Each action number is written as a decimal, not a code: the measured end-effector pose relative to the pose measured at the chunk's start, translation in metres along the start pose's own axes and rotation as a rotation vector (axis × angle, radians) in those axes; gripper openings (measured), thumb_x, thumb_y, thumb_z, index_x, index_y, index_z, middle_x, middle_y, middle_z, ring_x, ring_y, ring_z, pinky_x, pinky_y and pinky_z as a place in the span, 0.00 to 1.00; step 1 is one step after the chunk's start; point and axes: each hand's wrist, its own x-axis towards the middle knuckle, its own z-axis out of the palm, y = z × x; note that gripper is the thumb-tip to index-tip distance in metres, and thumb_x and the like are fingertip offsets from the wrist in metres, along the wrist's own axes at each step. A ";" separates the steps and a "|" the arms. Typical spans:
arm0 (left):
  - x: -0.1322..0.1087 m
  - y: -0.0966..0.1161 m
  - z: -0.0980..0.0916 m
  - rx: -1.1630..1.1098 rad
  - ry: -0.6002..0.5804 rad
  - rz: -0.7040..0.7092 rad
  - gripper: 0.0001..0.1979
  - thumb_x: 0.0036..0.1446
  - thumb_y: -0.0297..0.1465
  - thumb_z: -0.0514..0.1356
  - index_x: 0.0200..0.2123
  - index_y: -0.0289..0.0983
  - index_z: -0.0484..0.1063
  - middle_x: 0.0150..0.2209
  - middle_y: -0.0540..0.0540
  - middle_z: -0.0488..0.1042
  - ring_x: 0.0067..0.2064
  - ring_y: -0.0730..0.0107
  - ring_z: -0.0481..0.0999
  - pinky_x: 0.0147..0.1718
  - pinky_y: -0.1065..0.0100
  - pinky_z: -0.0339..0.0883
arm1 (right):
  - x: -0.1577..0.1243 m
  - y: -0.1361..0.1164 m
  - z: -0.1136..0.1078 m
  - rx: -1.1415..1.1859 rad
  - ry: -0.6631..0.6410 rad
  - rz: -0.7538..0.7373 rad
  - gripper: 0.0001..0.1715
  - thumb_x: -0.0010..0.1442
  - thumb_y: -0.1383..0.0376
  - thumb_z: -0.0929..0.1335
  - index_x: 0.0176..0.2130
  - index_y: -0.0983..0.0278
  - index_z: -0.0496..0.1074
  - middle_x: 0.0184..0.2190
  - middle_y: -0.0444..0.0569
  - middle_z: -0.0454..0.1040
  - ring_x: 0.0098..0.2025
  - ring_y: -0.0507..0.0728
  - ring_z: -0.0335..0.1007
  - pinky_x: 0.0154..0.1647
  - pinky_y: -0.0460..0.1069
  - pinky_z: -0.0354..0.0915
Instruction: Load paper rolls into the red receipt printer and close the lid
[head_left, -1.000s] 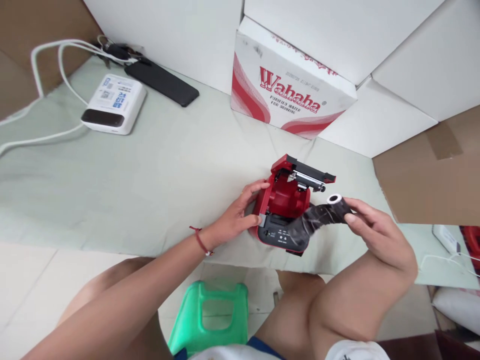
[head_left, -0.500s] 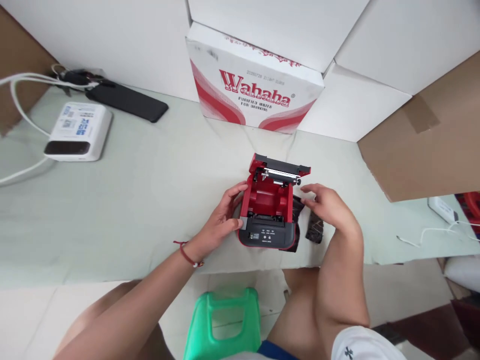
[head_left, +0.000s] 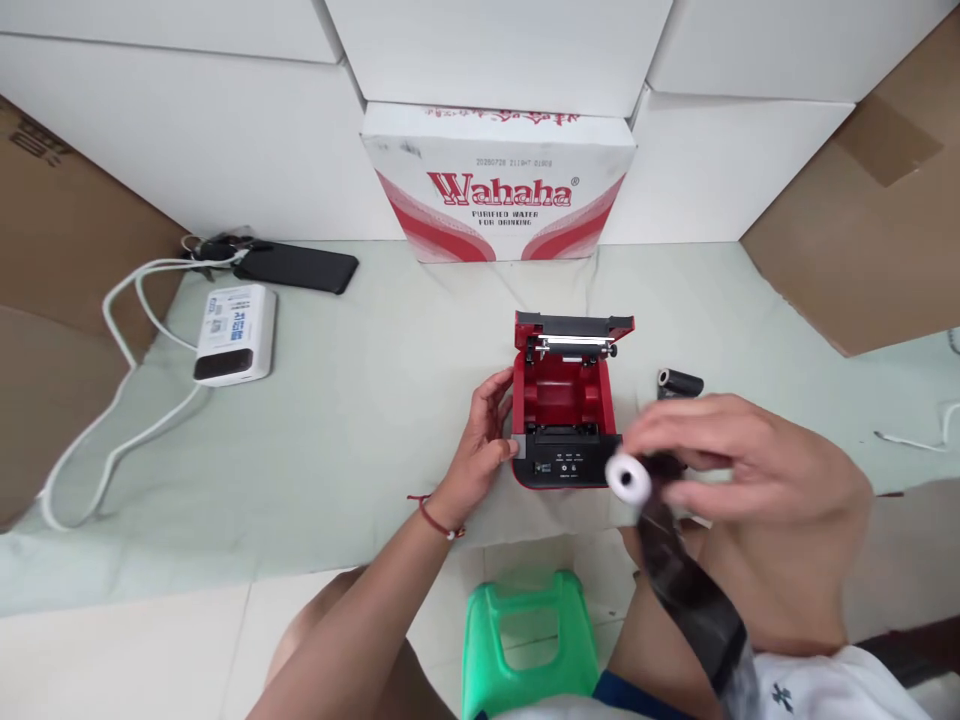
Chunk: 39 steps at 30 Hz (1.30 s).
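A small red and black printer (head_left: 564, 400) stands on the cloth-covered table with its lid raised, and its red inner compartment looks bare. My left hand (head_left: 487, 430) grips the printer's left side, thumb on the front corner and fingers along the wall. At the printer's front right corner, my right hand (head_left: 712, 455) holds a small paper roll (head_left: 628, 479) between thumb and fingers. A dark glossy strip (head_left: 694, 600) hangs from beside the roll toward my lap. Behind the right hand lies a small black roll (head_left: 681, 382) with a pale core.
A Wahaha carton (head_left: 510, 190) stands against white boxes at the back. On the left are a white power bank (head_left: 236, 335) with cables and a black phone (head_left: 300, 267). Brown cardboard (head_left: 862, 200) borders the right. Below the table edge is a green stool (head_left: 529, 640).
My right hand has taken hold of the paper roll with its dark strip and lifted it toward me. The left hand stays on the printer. The camera view has shifted.
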 end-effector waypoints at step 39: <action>-0.013 0.008 0.005 0.078 -0.018 0.028 0.37 0.73 0.47 0.70 0.79 0.51 0.64 0.85 0.42 0.62 0.86 0.40 0.60 0.87 0.33 0.52 | 0.094 -0.007 0.049 -0.589 0.054 0.604 0.18 0.78 0.66 0.68 0.50 0.57 0.90 0.41 0.50 0.92 0.38 0.62 0.87 0.37 0.53 0.70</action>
